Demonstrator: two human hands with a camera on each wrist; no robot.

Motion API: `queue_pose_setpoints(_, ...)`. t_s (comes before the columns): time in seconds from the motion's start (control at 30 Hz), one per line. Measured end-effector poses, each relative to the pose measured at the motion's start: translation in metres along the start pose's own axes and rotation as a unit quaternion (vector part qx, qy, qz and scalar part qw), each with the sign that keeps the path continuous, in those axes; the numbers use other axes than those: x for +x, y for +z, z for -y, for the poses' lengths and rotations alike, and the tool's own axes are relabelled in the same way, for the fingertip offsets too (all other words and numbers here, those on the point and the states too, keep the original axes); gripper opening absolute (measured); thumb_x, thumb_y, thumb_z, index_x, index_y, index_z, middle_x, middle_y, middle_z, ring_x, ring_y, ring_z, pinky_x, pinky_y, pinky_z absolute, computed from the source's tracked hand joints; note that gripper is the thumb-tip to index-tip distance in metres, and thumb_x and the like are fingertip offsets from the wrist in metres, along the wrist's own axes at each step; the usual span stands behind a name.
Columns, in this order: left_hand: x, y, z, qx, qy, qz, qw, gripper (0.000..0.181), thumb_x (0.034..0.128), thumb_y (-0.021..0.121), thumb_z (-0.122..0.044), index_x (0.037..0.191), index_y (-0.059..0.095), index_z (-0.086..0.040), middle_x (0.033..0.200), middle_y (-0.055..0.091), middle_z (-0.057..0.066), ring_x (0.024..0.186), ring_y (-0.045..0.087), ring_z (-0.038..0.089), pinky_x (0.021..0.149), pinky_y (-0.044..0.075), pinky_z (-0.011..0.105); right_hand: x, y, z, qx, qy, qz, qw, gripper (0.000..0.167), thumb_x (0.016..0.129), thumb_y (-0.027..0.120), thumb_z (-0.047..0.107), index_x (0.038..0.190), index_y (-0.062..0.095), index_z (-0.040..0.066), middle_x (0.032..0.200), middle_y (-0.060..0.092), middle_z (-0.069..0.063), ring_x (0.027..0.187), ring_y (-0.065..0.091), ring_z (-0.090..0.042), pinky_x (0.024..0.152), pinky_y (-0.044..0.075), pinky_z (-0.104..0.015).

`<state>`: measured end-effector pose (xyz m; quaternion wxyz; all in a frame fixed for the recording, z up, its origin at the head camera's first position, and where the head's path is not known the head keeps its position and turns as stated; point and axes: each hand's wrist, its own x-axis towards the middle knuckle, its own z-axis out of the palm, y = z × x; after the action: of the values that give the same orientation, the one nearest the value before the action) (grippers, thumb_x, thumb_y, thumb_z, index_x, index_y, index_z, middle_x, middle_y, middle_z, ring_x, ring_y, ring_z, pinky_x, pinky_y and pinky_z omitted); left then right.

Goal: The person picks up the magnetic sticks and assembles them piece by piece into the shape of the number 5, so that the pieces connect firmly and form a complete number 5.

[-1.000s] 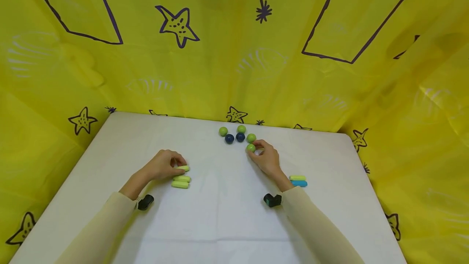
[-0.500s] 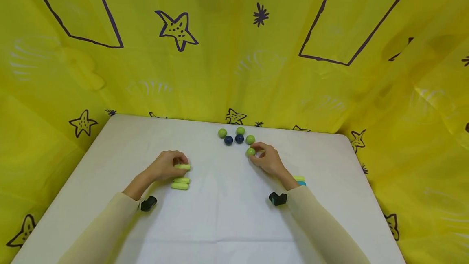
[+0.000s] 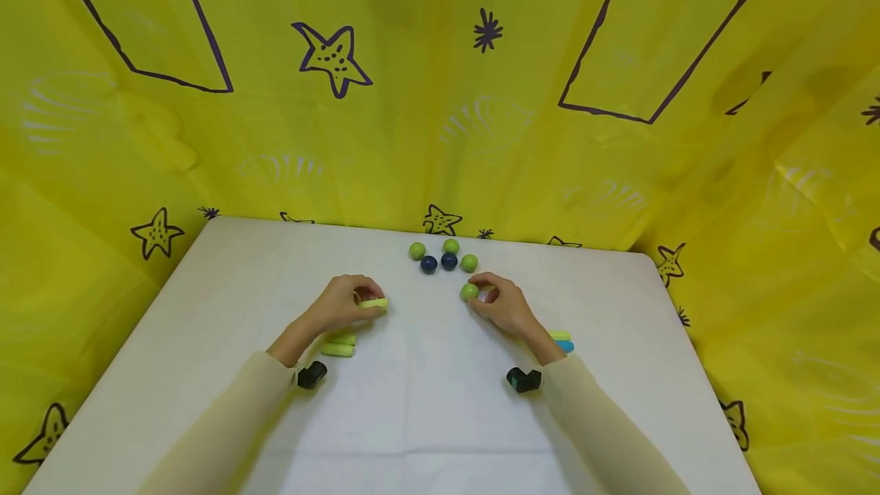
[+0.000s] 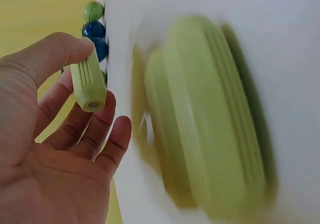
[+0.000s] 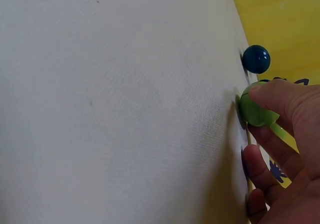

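Left of and below the head view's centre, we see the left hand (image 3: 346,302) pinching a pale yellow-green ridged stick (image 3: 374,303) between thumb and fingers, above two matching ridged sticks (image 3: 338,351) lying side by side on the white table (image 3: 412,403). Right of and below centre, we see the right hand (image 3: 507,307) gripping a glossy green ball (image 3: 470,292) between thumb and fingertips, near three green balls (image 3: 417,251) and two glossy dark-blue balls (image 3: 428,264) clustered around mid-frame. Farther right, we find a yellow-green stick (image 3: 560,335) and a bright blue stick (image 3: 565,345) beside its wrist.
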<state>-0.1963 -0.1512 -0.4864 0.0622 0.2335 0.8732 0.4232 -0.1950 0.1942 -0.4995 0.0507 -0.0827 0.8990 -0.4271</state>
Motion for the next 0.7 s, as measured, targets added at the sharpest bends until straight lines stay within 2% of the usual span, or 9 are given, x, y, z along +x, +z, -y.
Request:
queue_pose_setpoints(0.37, 0.038, 0.034, -0.013, -0.038, 0.005, 0.01, 0.9992, 0.015, 0.0819, 0.084, -0.011, 0.093, 0.073, -0.011, 0.084, 0.066, -0.003, 0.082, 0.058, 0.014, 0.075, 0.048, 0.028, -0.007, 0.002, -0.005, 0.001, 0.014, -0.007, 0.9999, 0.034, 0.09, 0.08, 0.018, 0.123, 0.069, 0.015, 0.106, 0.067, -0.001, 0.081, 0.052, -0.018, 0.07, 0.041, -0.031)
queue_pose_setpoints(0.7, 0.062, 0.059, -0.028, -0.021, 0.016, 0.011, 0.9996, 0.014, 0.0819, 0.082, -0.011, 0.092, 0.073, -0.01, 0.081, 0.063, -0.003, 0.077, 0.054, 0.013, 0.071, 0.044, 0.026, -0.014, 0.005, -0.004, -0.002, -0.002, -0.006, 1.0, 0.034, 0.091, 0.079, 0.018, 0.124, 0.071, 0.016, 0.108, 0.068, 0.0, 0.082, 0.052, -0.017, 0.07, 0.042, -0.031)
